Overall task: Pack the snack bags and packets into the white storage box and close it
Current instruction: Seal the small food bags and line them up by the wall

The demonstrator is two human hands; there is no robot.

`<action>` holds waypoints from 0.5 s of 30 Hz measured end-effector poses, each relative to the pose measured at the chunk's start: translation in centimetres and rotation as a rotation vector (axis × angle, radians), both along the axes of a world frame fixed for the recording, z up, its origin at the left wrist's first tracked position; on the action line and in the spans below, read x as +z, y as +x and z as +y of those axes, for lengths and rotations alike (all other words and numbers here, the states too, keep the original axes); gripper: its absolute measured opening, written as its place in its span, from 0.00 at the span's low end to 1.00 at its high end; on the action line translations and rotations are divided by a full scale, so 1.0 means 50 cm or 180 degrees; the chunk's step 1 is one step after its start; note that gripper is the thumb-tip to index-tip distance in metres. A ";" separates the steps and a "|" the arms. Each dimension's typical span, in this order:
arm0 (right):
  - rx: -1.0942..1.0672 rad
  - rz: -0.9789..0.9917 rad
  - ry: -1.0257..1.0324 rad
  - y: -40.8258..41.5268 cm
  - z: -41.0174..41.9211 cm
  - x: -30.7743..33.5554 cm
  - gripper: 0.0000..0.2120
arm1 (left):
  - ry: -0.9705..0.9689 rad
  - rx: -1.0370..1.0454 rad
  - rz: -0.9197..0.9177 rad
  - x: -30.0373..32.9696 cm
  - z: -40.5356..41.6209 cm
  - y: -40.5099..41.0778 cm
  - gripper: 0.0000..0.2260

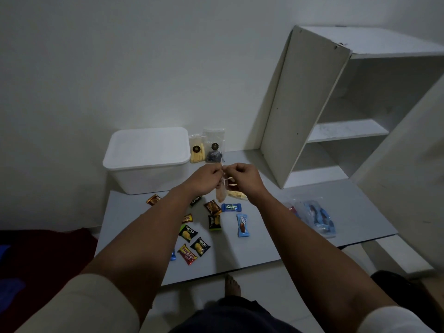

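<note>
The white storage box (146, 159) stands at the back left of the grey board (348, 212) with its lid on. My left hand (205, 180) and my right hand (242, 180) pinch the top of a small clear snack bag (221, 194), which hangs between them above the board. Two clear bags lean on the wall beside the box: one with yellow sticks (197, 150), one with dark pieces (213, 150). Several small packets lie scattered under my arms, among them a blue Kalpa packet (231, 207), a light-blue packet (242, 225) and black Nextar packets (188, 233).
A white shelf unit (336, 111) stands at the back right of the board. A clear plastic bag holding blue packets (317, 217) lies on the right. A dark red cloth (43, 255) covers the floor at left. My foot (231, 284) rests below the board's front edge.
</note>
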State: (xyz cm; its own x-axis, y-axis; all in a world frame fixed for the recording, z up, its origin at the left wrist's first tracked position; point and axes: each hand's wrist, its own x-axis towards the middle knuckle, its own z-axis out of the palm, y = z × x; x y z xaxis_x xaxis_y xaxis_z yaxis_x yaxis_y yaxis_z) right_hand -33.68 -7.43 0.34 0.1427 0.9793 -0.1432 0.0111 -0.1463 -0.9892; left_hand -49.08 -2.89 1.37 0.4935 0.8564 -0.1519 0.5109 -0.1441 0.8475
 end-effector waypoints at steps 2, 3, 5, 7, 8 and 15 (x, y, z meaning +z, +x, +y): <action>0.0025 0.0034 -0.0034 0.007 0.002 -0.007 0.11 | 0.0028 0.0011 0.0049 -0.002 -0.002 0.001 0.13; 0.0041 0.0045 -0.0058 0.010 0.003 -0.010 0.10 | 0.0072 0.0032 0.0107 -0.005 -0.002 0.001 0.13; 0.0098 0.0058 -0.0116 0.016 0.005 -0.015 0.06 | 0.0204 0.0084 0.0226 -0.012 -0.001 0.003 0.14; 0.0157 0.0069 -0.0189 0.020 0.008 -0.015 0.06 | 0.0303 0.0124 0.0306 -0.020 0.000 0.007 0.13; 0.0186 0.0076 -0.0257 0.021 0.011 -0.015 0.06 | 0.0317 0.0140 0.0335 -0.023 0.000 0.009 0.13; 0.0328 -0.0240 -0.0428 0.033 0.032 -0.029 0.03 | 0.0208 0.0391 0.0239 -0.041 0.025 0.019 0.11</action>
